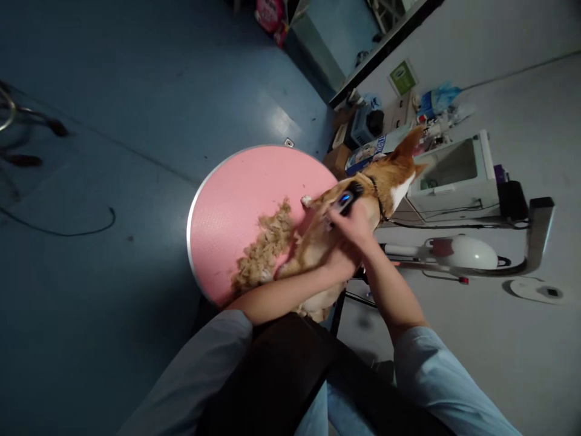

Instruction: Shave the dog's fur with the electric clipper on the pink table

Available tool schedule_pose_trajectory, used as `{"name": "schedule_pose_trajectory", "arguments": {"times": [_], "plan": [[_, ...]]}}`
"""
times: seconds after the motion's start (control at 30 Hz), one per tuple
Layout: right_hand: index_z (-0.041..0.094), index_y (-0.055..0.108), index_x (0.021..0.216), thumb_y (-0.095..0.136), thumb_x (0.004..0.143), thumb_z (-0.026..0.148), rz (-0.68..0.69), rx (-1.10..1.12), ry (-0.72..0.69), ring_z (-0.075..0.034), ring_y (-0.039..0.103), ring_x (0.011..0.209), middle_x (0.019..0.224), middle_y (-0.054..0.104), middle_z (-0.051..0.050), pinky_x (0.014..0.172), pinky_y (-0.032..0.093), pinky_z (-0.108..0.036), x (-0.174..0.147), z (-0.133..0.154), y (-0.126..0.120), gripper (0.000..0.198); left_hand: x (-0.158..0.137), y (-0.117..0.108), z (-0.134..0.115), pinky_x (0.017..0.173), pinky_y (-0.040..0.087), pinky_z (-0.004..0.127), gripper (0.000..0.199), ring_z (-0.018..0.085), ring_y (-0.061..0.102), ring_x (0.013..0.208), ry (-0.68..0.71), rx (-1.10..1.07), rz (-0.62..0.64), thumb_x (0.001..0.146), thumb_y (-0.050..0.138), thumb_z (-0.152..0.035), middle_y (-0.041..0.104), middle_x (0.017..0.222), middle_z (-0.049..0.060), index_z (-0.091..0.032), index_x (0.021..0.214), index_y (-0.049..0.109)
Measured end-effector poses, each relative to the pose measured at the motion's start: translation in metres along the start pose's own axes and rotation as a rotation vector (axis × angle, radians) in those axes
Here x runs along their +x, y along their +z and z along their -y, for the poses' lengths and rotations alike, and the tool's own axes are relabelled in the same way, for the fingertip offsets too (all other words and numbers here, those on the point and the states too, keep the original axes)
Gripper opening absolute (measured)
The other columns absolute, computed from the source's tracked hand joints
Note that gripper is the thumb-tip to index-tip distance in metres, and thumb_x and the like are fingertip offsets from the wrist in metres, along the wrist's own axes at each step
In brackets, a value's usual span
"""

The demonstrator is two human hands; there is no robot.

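Note:
A tan and white dog [308, 251] with a dark collar [374, 191] is on the round pink table [231, 206], its head turned toward the wall. My right hand [356, 223] is closed around a dark pet clipper [347, 201] with a lit blue display, held against the coat behind the neck. Lower on the body, my left hand [344, 259] lies against the dog's side; my right wrist and the dog hide its fingers. Clumps of shed fur [263, 248] are heaped on the table beside the dog.
A curved metal grooming arm [538, 236] and a white lamp-like device [467, 252] stand at the right. Behind the dog are a white cabinet [458, 169], a blue crate [362, 126] and a cardboard box [337, 160]. A dark cable [59, 234] lies on the blue floor.

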State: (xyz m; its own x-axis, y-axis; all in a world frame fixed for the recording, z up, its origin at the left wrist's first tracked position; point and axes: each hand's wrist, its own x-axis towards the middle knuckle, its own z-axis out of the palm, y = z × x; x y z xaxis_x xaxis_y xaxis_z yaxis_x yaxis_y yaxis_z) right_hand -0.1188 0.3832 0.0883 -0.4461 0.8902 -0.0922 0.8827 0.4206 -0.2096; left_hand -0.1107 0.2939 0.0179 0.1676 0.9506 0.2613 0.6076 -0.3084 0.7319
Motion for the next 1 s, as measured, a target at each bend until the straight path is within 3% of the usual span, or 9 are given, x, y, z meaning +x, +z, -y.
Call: {"name": "schedule_pose_trajectory", "arguments": {"times": [0.07, 0.1, 0.2, 0.33, 0.43, 0.53, 0.7, 0.9, 1.0], "plan": [[0.019, 0.060, 0.098, 0.056, 0.089, 0.053, -0.316, 0.128, 0.041, -0.025, 0.069, 0.082, 0.091, 0.070, -0.010, 0.076, 0.060, -0.043, 0.021, -0.034, -0.034, 0.036, 0.014, -0.019, 0.009, 0.111, 0.050, 0.046, 0.044, 0.030, 0.059, 0.131, 0.041, 0.015, -0.025, 0.105, 0.041, -0.029, 0.066, 0.136, 0.018, -0.012, 0.137, 0.066], [0.019, 0.059, 0.098, 0.055, 0.090, 0.055, -0.456, 0.183, 0.047, -0.025, 0.068, 0.084, 0.091, 0.068, -0.010, 0.076, 0.060, -0.043, 0.034, -0.052, -0.051, 0.038, 0.023, -0.027, 0.013, 0.118, 0.044, 0.048, 0.047, 0.032, 0.052, 0.141, 0.043, 0.028, -0.052, 0.105, 0.043, -0.031, 0.058, 0.148, 0.021, -0.009, 0.142, 0.062], [0.020, 0.056, 0.099, 0.063, 0.085, 0.059, -0.594, 0.268, 0.036, -0.024, 0.067, 0.086, 0.092, 0.065, -0.007, 0.076, 0.060, -0.043, 0.068, -0.094, -0.086, 0.042, 0.044, -0.036, 0.019, 0.128, 0.028, 0.050, 0.065, 0.036, 0.032, 0.156, 0.023, 0.096, -0.062, 0.102, 0.052, -0.038, 0.038, 0.165, 0.025, 0.000, 0.155, 0.047], [0.022, 0.054, 0.098, 0.070, 0.078, 0.061, -0.470, 0.243, 0.051, -0.023, 0.065, 0.085, 0.091, 0.066, -0.005, 0.080, 0.060, -0.045, 0.085, -0.105, -0.074, 0.047, 0.042, -0.026, 0.016, 0.129, 0.026, 0.047, 0.070, 0.035, 0.034, 0.156, 0.023, 0.160, 0.012, 0.102, 0.051, -0.039, 0.037, 0.166, 0.025, 0.002, 0.159, 0.040], [0.021, 0.056, 0.103, 0.067, 0.081, 0.064, -0.356, 0.183, 0.039, -0.025, 0.066, 0.091, 0.093, 0.068, -0.007, 0.083, 0.060, -0.046, 0.082, -0.090, -0.053, 0.050, 0.031, -0.018, 0.010, 0.130, 0.025, 0.047, 0.069, 0.035, 0.031, 0.158, 0.018, 0.193, 0.019, 0.104, 0.048, -0.038, 0.035, 0.167, 0.025, 0.001, 0.160, 0.039], [0.018, 0.058, 0.109, 0.063, 0.084, 0.065, -0.250, 0.081, 0.026, -0.029, 0.066, 0.096, 0.096, 0.068, -0.010, 0.084, 0.058, -0.049, 0.077, -0.075, -0.048, 0.053, 0.024, -0.013, 0.006, 0.130, 0.024, 0.047, 0.065, 0.034, 0.031, 0.158, 0.009, 0.204, 0.028, 0.105, 0.045, -0.036, 0.036, 0.166, 0.024, -0.001, 0.160, 0.041], [0.017, 0.054, 0.123, 0.054, 0.089, 0.063, -0.386, -0.093, 0.057, -0.032, 0.067, 0.100, 0.105, 0.069, -0.014, 0.088, 0.056, -0.053, 0.071, -0.056, -0.051, 0.057, 0.026, -0.008, 0.000, 0.130, 0.027, 0.046, 0.060, 0.033, 0.032, 0.158, 0.012, 0.202, 0.005, 0.106, 0.038, -0.026, 0.037, 0.166, 0.023, 0.000, 0.160, 0.041], [0.017, 0.055, 0.122, 0.060, 0.087, 0.061, -0.158, -0.164, 0.018, -0.032, 0.067, 0.098, 0.107, 0.071, -0.015, 0.089, 0.055, -0.049, 0.065, -0.029, -0.032, 0.056, 0.033, 0.013, -0.004, 0.130, 0.029, 0.048, 0.058, 0.035, 0.032, 0.157, 0.037, 0.205, -0.002, 0.105, 0.035, -0.020, 0.035, 0.168, 0.023, 0.000, 0.159, 0.043], [0.016, 0.053, 0.123, 0.058, 0.089, 0.058, -0.198, -0.185, 0.055, -0.033, 0.068, 0.098, 0.108, 0.071, -0.016, 0.090, 0.054, -0.052, 0.068, -0.025, -0.034, 0.054, 0.035, 0.019, -0.006, 0.131, 0.027, 0.048, 0.059, 0.035, 0.031, 0.158, 0.063, 0.216, -0.010, 0.105, 0.034, -0.019, 0.035, 0.168, 0.023, 0.001, 0.159, 0.043]]}}
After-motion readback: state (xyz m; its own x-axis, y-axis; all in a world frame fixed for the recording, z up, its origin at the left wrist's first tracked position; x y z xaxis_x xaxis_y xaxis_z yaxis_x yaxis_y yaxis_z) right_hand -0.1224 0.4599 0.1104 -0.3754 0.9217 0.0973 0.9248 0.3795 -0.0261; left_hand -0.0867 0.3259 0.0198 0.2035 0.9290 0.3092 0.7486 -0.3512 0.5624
